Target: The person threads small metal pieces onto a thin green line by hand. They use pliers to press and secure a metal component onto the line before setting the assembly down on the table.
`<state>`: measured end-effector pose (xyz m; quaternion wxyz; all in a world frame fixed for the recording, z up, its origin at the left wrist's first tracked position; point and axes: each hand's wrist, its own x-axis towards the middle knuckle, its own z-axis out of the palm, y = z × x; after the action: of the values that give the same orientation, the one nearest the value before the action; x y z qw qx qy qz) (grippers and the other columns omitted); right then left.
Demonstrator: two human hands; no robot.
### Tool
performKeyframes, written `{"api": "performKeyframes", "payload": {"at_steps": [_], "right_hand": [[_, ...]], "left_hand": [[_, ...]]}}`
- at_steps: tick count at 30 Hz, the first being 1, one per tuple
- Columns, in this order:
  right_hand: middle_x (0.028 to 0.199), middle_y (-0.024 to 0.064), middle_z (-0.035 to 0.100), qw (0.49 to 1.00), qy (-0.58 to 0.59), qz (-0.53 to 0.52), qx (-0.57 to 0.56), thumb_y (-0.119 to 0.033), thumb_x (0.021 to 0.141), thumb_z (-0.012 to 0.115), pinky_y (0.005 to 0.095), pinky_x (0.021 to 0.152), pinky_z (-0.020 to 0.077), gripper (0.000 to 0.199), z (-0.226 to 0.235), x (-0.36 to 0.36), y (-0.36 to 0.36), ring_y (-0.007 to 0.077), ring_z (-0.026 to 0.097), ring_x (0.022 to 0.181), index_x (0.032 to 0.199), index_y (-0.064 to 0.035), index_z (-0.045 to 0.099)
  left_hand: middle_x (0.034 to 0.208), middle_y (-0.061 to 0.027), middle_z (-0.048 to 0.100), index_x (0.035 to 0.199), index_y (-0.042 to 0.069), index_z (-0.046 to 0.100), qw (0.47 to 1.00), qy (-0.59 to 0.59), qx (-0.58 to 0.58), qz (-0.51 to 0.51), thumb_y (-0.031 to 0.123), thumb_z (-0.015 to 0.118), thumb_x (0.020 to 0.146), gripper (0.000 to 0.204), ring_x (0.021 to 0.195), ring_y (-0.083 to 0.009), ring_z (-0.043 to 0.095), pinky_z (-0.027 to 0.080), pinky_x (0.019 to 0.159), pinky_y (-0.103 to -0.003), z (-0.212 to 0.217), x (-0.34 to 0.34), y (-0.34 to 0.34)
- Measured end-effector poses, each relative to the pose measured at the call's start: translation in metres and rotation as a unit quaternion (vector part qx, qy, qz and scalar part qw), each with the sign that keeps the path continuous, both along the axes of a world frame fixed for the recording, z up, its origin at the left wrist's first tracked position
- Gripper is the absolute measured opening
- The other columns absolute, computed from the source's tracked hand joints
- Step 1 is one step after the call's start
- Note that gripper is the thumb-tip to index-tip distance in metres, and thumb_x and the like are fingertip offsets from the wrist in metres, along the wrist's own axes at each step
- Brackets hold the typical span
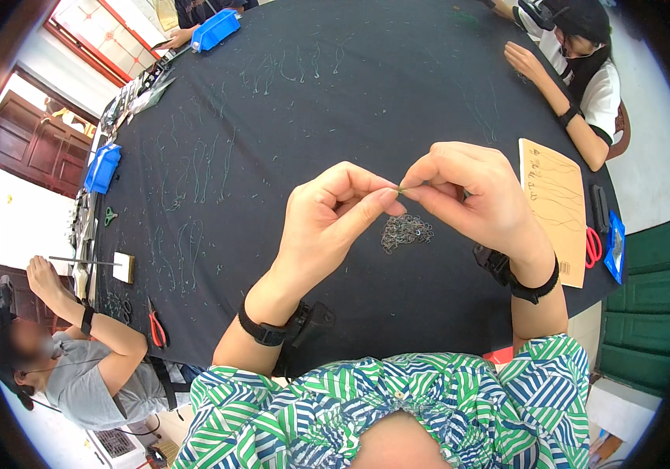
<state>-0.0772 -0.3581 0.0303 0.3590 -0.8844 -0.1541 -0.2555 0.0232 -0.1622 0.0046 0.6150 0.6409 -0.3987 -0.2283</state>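
Note:
My left hand (333, 211) and my right hand (472, 195) meet above the middle of the black-covered table. Each pinches with thumb and forefinger, and the fingertips nearly touch. Between them is a tiny greenish strand (401, 188), too small to make out fully. Just below the fingers, a small heap of fine metal pieces (407, 233), like hooks or links, lies on the cloth. Both wrists wear black straps with small devices.
Right of my hands lie a tan sheet (554, 211) with thin strands, red-handled scissors (593, 247) and a blue packet (616, 244). Green threads (208, 168) lie across the black cloth (335, 117). Blue bins (103, 169) and red-handled pliers (157, 328) are leftward. Co-workers sit around the table.

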Motion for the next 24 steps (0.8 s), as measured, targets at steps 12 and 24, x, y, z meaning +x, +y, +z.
{"api": "performKeyframes", "payload": {"at_steps": [12, 24], "right_hand": [[0.071, 0.0029, 0.056, 0.999, 0.033, -0.015, 0.039, -0.002, 0.08, 0.072, 0.025, 0.048, 0.0367, 0.011, -0.002, 0.0, 0.002, 0.0099, 0.049, 0.053, 0.089, -0.0037, 0.066], [0.064, 0.0022, 0.049, 0.992, 0.08, -0.043, 0.086, -0.011, 0.082, 0.073, 0.0285, 0.048, 0.0349, 0.015, -0.012, 0.001, 0.013, 0.0113, 0.045, 0.052, 0.094, -0.0049, 0.068]], "left_hand": [[0.09, -0.0081, 0.071, 0.099, 0.0, 0.062, 1.0, 0.016, 0.011, 0.009, 0.005, 0.062, 0.098, 0.006, 0.081, -0.0085, 0.067, 0.051, 0.07, -0.019, -0.002, 0.001, 0.001], [0.085, -0.0043, 0.068, 0.096, -0.001, 0.062, 0.994, 0.09, -0.056, 0.037, 0.009, 0.066, 0.096, 0.01, 0.076, -0.006, 0.065, 0.051, 0.067, -0.018, -0.001, -0.001, 0.0]]}}
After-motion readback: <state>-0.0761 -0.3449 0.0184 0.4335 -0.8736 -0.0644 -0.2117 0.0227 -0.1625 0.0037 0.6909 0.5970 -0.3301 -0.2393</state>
